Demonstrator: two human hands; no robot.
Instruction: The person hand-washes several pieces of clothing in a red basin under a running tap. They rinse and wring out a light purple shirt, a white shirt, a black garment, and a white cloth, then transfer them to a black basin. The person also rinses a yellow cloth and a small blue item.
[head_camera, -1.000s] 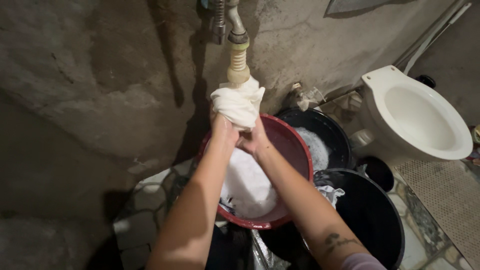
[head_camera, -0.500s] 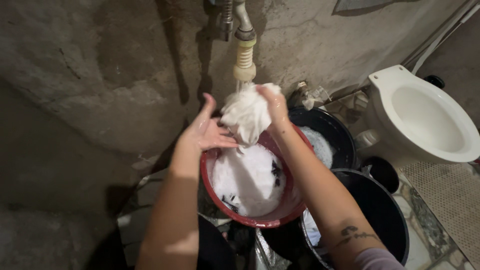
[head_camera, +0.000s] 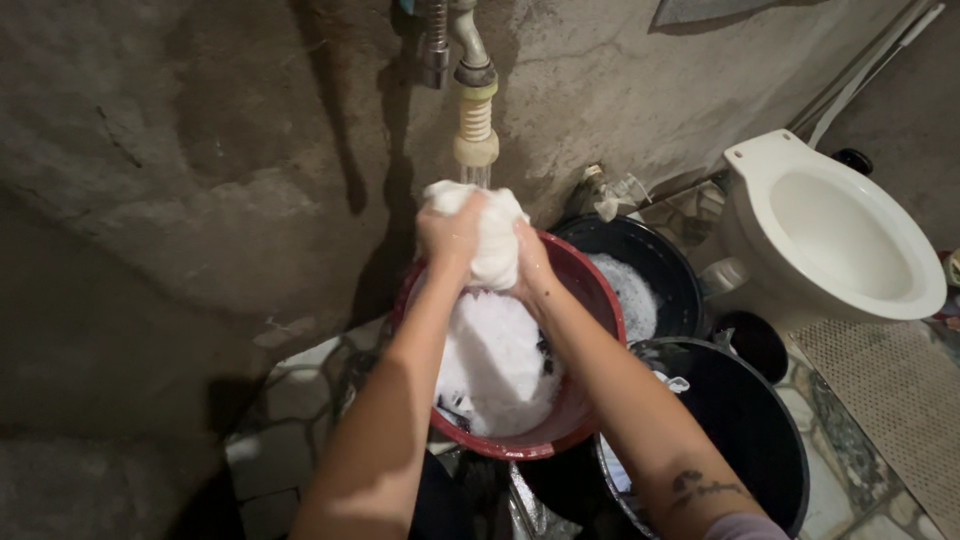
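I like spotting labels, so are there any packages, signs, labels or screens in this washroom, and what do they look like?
None in view: only the white cloth squeezed by the left hand and right hand under the tap, over a red basin, beside black buckets and a toilet.

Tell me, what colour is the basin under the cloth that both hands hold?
The basin is red, filled with white foam; the head view shows it.

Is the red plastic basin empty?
No, the red plastic basin holds white suds beneath the white cloth both hands squeeze.
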